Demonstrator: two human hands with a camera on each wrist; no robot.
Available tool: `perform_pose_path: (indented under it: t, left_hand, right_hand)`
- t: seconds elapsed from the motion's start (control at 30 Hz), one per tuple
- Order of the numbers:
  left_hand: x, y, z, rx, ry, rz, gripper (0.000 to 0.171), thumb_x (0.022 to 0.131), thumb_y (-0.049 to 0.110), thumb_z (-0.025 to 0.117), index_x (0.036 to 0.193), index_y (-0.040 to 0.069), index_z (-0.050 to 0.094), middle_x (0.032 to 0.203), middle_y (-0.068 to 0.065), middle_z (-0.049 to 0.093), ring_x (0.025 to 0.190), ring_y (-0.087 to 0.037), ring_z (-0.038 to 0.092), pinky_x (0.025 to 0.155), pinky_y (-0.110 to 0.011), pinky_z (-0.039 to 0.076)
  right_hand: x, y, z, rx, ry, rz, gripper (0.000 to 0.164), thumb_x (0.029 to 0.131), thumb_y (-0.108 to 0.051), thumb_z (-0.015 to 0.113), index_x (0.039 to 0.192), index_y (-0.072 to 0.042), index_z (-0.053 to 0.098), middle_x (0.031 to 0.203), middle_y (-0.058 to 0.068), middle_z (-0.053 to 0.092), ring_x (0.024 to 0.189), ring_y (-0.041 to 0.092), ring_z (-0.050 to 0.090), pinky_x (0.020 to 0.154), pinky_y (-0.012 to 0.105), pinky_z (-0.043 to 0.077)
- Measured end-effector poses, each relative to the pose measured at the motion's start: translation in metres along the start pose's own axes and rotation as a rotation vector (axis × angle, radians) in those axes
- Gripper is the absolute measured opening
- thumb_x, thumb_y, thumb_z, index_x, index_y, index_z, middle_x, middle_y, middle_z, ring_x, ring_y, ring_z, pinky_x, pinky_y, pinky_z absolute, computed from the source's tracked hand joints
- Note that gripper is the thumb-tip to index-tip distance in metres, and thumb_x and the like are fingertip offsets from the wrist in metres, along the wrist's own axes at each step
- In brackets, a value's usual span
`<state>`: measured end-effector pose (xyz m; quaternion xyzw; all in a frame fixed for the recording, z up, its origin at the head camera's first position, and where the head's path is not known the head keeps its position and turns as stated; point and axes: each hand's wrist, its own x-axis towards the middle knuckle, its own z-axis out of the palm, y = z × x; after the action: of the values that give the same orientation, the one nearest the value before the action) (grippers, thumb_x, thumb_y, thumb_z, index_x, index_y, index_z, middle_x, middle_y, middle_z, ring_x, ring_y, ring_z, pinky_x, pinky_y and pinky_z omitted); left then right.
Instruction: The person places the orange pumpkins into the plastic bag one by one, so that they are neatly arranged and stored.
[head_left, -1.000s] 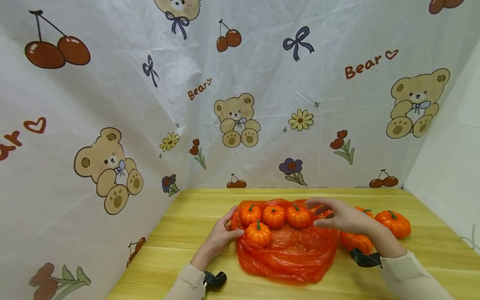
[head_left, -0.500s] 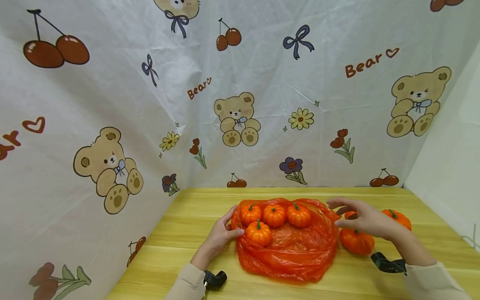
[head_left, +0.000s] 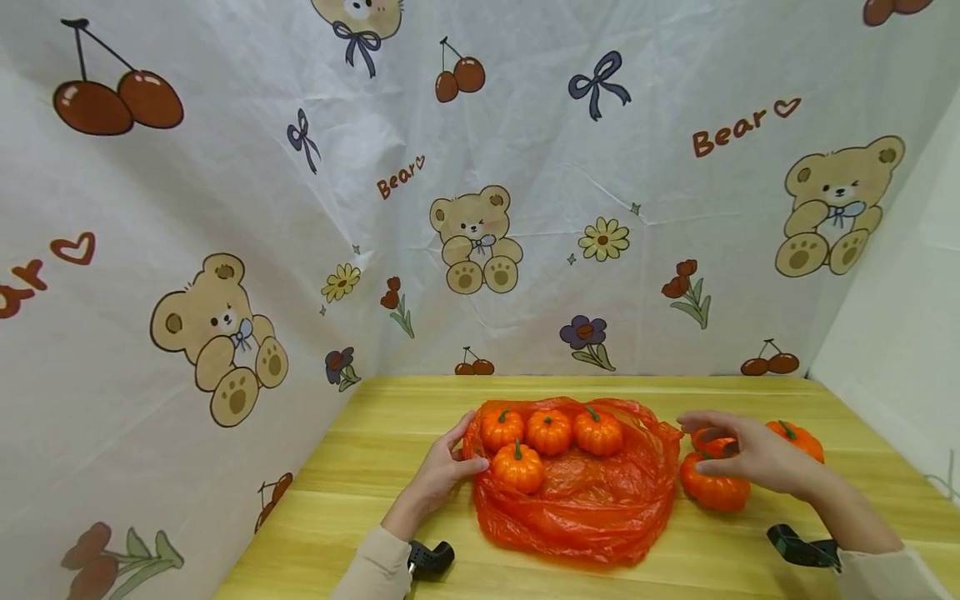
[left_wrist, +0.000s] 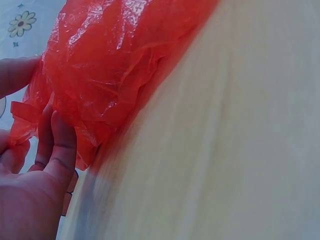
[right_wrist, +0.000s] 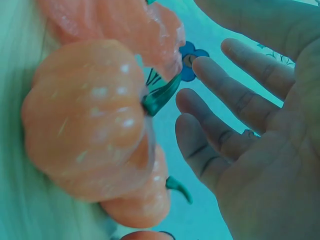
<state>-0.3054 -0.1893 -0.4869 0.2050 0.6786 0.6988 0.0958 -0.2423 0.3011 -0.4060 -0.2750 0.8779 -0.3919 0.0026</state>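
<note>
- On the yellow wood-grain worktop [head_left: 330, 521], a crinkled, translucent red plastic bag [head_left: 592, 525] is lying with its mouth facing up.
- At its left edge, your left hand [head_left: 441, 473] is pinching the plastic in its grip.
- Inside, four round, ribbed, green-stemmed orange pumpkins [head_left: 548, 435] are sitting.
- Right of the bag, three similar pumpkins [head_left: 716, 487] are resting; your right hand [head_left: 761, 452] is hovering beside them, grip unclosed, fingers apart.

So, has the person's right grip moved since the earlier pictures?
Yes: in the head view, the right grip has shifted rightward and slightly lower, farther from the central bear printed on the backdrop.
</note>
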Motion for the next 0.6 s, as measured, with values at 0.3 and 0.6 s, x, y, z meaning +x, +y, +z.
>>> perform_pose_path:
  t: [0.3,0.6]
  left_hand:
    - [0.000,0.002,0.000,0.003,-0.007,0.000,0.098,0.090,0.001,0.075,0.167,0.011,0.015,0.173,-0.016,0.014,0.136,-0.040,0.053,0.097,-0.027,0.057]
    - [0.000,0.002,0.001,-0.003,-0.009,0.001,0.099,0.090,0.002,0.076,0.167,0.011,0.015,0.173,-0.014,0.013,0.139,-0.040,0.050,0.099,-0.028,0.057]
  right_hand:
    - [-0.008,0.012,0.002,-0.030,-0.016,0.057,0.066,0.089,-0.022,0.081,0.145,0.000,0.053,0.136,0.022,0.060,0.109,0.007,0.063,0.082,0.025,0.059]
    - [-0.013,0.016,0.003,-0.109,-0.003,0.098,0.067,0.084,-0.031,0.085,0.141,-0.007,0.059,0.132,0.016,0.066,0.107,-0.001,0.059,0.083,0.024,0.057]
